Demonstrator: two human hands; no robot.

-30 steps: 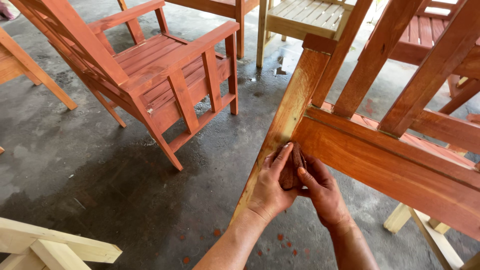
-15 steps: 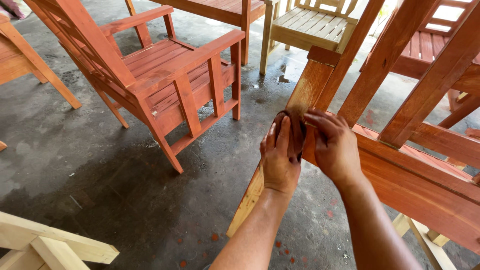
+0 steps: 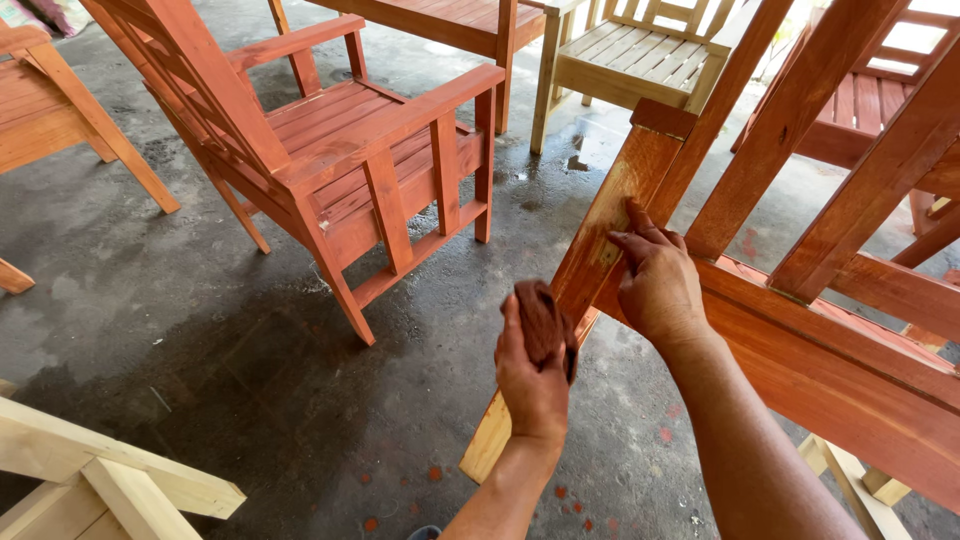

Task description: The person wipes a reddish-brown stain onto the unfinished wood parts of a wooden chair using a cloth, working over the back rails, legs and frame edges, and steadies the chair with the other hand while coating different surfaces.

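Fingers of the left hand [image 3: 535, 375] curl closed around a small reddish-brown stained rag [image 3: 540, 320], which is bunched in the palm and held up just beside the slanted wooden leg [image 3: 600, 240] of the tilted reddish-brown wooden chair frame [image 3: 800, 340]. The rag looks to be just clear of the wood, though the hand hides the near edge and contact cannot be ruled out. The right hand [image 3: 655, 285] lies on the same leg a little higher up, holding nothing: its fingers are spread flat against the stained face, the fingertips pressing on the wood. The upper part of the leg carries a warm orange-brown stain, while its lower end near the floor is bare pale wood.

From the leg a broad stained rail runs down to the right, and slanted slats rise from it towards the top of the view. Beyond the hands, on the grey concrete floor [image 3: 200, 330], stands a finished reddish-brown slatted armchair [image 3: 340, 150]. Behind it is a pale unstained slatted wooden chair [image 3: 630, 70], with a damp patch on the floor near its legs. A bare pale timber frame [image 3: 90, 470] juts in at the lower left corner, and small red stain spots dot the floor below the forearms.
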